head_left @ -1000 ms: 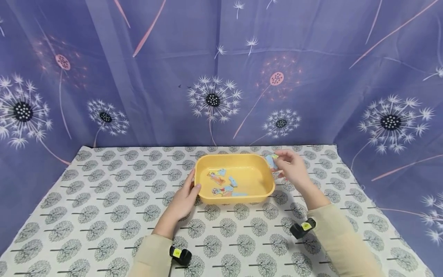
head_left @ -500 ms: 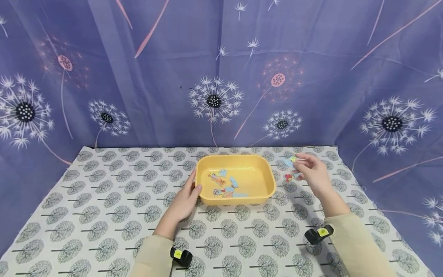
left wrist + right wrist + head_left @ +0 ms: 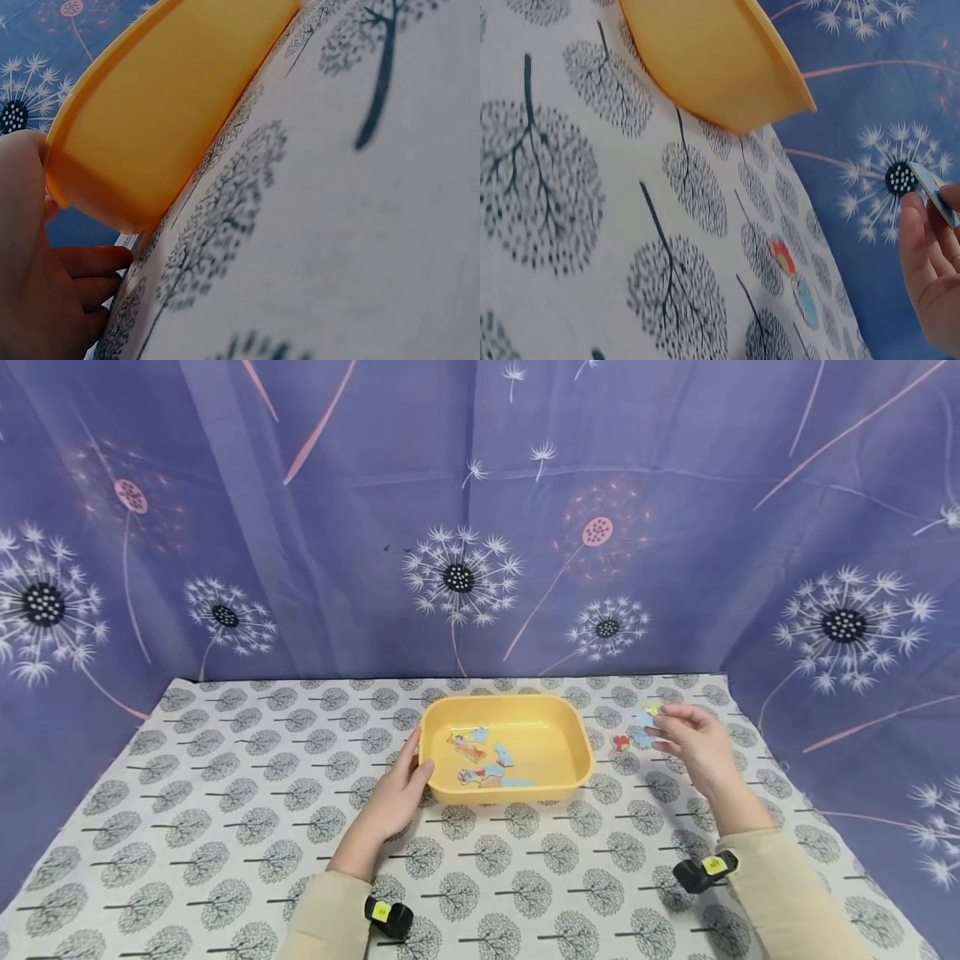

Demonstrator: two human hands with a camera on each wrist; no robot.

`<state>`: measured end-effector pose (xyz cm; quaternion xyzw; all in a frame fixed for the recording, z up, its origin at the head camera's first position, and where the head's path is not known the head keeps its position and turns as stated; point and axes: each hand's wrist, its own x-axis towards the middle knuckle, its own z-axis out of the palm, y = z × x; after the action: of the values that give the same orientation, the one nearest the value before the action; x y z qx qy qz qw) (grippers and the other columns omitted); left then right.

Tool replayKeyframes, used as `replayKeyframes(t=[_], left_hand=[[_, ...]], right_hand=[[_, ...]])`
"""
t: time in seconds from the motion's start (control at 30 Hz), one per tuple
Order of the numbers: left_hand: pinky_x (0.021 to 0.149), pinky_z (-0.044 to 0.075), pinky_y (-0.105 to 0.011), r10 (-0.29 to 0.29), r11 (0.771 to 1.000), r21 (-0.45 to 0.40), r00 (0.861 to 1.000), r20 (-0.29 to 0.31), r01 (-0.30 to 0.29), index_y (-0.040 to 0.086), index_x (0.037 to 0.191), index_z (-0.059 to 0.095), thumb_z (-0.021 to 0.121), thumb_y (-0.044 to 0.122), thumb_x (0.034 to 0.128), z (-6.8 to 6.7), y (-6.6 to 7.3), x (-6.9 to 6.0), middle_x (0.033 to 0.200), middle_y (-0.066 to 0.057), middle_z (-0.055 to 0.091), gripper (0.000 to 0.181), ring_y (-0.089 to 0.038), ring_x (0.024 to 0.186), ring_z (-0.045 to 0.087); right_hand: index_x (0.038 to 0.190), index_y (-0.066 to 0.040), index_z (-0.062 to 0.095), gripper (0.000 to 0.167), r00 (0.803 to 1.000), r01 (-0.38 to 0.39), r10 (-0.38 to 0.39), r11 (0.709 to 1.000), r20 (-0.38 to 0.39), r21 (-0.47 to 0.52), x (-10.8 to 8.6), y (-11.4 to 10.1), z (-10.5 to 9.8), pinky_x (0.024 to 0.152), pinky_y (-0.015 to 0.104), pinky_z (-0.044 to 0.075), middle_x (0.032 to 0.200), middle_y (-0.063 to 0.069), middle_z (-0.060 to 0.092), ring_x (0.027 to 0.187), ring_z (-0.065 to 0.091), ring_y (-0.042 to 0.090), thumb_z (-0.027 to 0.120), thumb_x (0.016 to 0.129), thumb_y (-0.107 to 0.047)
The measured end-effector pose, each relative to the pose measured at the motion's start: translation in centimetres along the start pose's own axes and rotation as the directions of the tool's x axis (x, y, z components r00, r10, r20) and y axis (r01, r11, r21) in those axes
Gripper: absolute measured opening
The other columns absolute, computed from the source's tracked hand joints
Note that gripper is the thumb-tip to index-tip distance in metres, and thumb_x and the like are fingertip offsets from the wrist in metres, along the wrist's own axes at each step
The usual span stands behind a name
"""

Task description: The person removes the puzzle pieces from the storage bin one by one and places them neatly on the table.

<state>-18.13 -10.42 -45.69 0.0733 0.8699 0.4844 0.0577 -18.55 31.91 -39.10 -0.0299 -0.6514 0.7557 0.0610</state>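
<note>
A yellow tray [image 3: 506, 794] stands on the patterned cloth, with several small coloured pieces [image 3: 468, 748] lying in its left half. My left hand [image 3: 395, 793] grips its left end, thumb at the rim; in the left wrist view the thumb side of the hand [image 3: 30, 277] meets the tray [image 3: 142, 120]. Right of the tray, my right hand [image 3: 701, 747] pinches a light blue and green piece [image 3: 643, 717] above the cloth. The right wrist view shows that piece [image 3: 934, 193] between thumb and fingers.
A red piece [image 3: 621, 743] and a blue piece [image 3: 641, 737] lie on the cloth right of the tray, below the right hand's fingers. The tree-print cloth [image 3: 247, 827] covers the table. A purple dandelion curtain [image 3: 360, 527] hangs behind and at both sides.
My right hand has moved right, away from the tray's right rim, with the pinched piece. The red and blue pieces on the cloth have come into view. My left hand stays at the tray.
</note>
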Motion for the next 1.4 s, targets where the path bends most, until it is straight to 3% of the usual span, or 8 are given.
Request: replayKeyframes(t=[0.17,0.3,0.57,0.73,1.03,1.27,1.4], left_hand=[[0.108,0.031,-0.062,-0.001,1.000,0.002,1.000,0.004,0.001,0.033,0.153,0.007,0.036,0.043,0.1007,-0.1,0.1,0.0,0.146,-0.011,0.043,0.061,-0.035,0.131,0.045],[0.108,0.030,-0.061,-0.003,1.000,0.005,1.000,0.002,0.003,0.034,0.153,0.007,0.037,0.043,0.1007,0.0,0.2,0.0,0.147,-0.011,0.043,0.060,-0.035,0.132,0.044],[0.107,0.030,-0.063,-0.004,1.000,0.022,1.000,0.005,0.004,0.035,0.152,0.007,0.036,0.043,0.1008,-0.1,0.0,0.0,0.146,-0.010,0.044,0.060,-0.035,0.131,0.045],[0.106,0.031,-0.063,0.002,1.000,0.024,1.000,0.009,-0.003,0.035,0.152,0.006,0.035,0.045,0.1003,-0.1,0.0,0.1,0.146,-0.010,0.044,0.061,-0.036,0.130,0.046],[0.107,0.030,-0.063,0.010,1.000,0.025,1.000,0.018,-0.010,0.034,0.153,0.005,0.036,0.043,0.1010,-0.1,0.0,0.3,0.146,-0.012,0.043,0.061,-0.037,0.131,0.045],[0.108,0.030,-0.063,0.001,1.000,0.021,1.000,0.013,-0.001,0.033,0.153,0.006,0.036,0.042,0.1010,-0.1,0.0,0.0,0.147,-0.012,0.042,0.061,-0.035,0.132,0.044],[0.108,0.029,-0.062,0.003,1.000,0.013,1.000,0.012,-0.003,0.035,0.152,0.006,0.036,0.042,0.1008,0.0,0.0,0.0,0.147,-0.011,0.043,0.060,-0.034,0.131,0.045]], right_hand=[[0.098,-0.006,0.058,0.016,0.999,0.005,-0.008,0.996,0.033,0.087,0.2,0.0,-1.2,0.072,0.026,0.059,0.087,0.000,0.069,0.077,0.072,0.013,0.058,0.089,0.006],[0.100,-0.004,0.055,0.015,1.000,0.003,-0.005,0.997,0.020,0.078,0.4,0.1,-2.3,0.073,0.026,0.058,0.086,0.000,0.068,0.077,0.072,0.013,0.060,0.088,0.005],[0.097,-0.009,0.058,0.016,0.994,-0.019,0.015,0.999,-0.108,-0.035,0.8,0.1,-3.6,0.068,0.024,0.059,0.080,-0.003,0.070,0.070,0.071,0.009,0.065,0.086,-0.001],[0.090,-0.014,0.062,0.015,0.986,-0.058,0.054,0.998,-0.161,-0.019,1.0,-0.1,-4.4,0.065,0.023,0.058,0.079,-0.006,0.071,0.067,0.070,0.009,0.068,0.084,-0.001],[0.084,-0.016,0.066,0.012,0.946,-0.142,0.107,0.986,-0.305,-0.094,1.8,1.1,-5.4,0.062,0.021,0.058,0.074,-0.013,0.071,0.062,0.068,0.005,0.072,0.082,-0.006],[0.079,-0.018,0.069,0.012,0.919,-0.208,0.184,0.978,-0.348,-0.033,2.1,2.4,-5.8,0.054,0.020,0.056,0.071,-0.011,0.070,0.057,0.067,0.006,0.072,0.083,-0.007],[0.087,-0.014,0.066,0.008,0.907,-0.234,0.210,0.972,-0.365,-0.020,2.4,3.0,-5.9,0.055,0.020,0.057,0.070,-0.009,0.070,0.058,0.068,0.006,0.070,0.084,-0.006]])
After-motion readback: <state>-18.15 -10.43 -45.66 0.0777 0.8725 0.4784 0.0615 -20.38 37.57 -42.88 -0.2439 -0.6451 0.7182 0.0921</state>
